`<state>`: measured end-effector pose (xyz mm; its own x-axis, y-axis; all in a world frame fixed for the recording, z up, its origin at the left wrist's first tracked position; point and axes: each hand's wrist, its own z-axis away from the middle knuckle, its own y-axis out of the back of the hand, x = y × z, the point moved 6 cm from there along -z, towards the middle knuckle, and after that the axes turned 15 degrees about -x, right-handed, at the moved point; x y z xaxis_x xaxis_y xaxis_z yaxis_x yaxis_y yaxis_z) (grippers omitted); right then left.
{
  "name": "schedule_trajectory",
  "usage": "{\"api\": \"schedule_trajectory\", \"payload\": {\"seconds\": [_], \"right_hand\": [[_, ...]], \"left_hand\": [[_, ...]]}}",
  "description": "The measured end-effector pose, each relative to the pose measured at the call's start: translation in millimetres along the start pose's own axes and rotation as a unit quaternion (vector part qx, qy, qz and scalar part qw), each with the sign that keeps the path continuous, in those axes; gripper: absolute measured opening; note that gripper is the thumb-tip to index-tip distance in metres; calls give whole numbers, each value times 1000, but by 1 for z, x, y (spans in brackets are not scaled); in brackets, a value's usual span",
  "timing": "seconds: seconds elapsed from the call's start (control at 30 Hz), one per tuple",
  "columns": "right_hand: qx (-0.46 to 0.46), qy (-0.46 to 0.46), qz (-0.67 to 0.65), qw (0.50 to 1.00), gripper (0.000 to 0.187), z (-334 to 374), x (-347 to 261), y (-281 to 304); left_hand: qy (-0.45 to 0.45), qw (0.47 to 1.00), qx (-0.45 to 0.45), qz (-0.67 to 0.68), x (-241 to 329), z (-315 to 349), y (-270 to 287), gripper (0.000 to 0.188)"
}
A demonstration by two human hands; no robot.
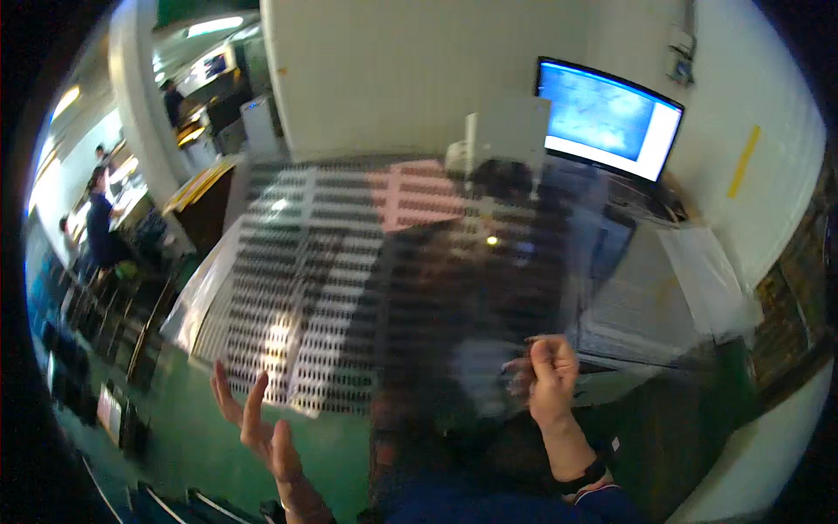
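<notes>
A large, glossy see-through film sheet (301,336) with rows of small dark marks spreads in front of me. It mirrors lights and dark shapes, and its right part is blurred. My left hand (262,432) is open at the sheet's near left edge, fingers apart and nothing in them. My right hand (552,371), with a dark band at the wrist, is pinched closed at the near edge of the sheet, right of the middle. A mirrored image of its fingers shows beside it. The exact grip is partly hidden.
A lit monitor (611,118) stands at the back right, beside an upright grey panel (511,131). Pink paper (419,194) shows at the sheet's far side. White paper (703,271) lies on the right. Other people (102,218) are at the far left, beyond a pillar (144,96).
</notes>
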<state>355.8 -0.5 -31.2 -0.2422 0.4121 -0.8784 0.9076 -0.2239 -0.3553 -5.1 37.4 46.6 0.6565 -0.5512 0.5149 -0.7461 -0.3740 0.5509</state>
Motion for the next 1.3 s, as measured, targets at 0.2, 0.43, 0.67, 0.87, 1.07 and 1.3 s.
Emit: {"api": "schedule_trajectory", "payload": {"seconds": [0.2,0.43,0.67,0.87,1.07,1.3], "right_hand": [[-18,59,46,997,10,2,-4,7],[17,79,74,994,12,7,-1,10],[3,61,-7,998,21,-2,-17,3],[36,143,-3,989,24,-9,-44,27],[60,169,-22,984,25,-7,-54,39],[95,226,4,969,26,-3,-72,52]], "left_hand": [[81,993,40,79,-6,16,-27,41],[125,941,50,310,2,4,-42,21],[154,905,120,377,-24,14,-22,38],[122,892,167,403,-102,37,18,37],[148,867,250,405,-139,61,54,28],[63,876,279,388,-175,72,79,17]]}}
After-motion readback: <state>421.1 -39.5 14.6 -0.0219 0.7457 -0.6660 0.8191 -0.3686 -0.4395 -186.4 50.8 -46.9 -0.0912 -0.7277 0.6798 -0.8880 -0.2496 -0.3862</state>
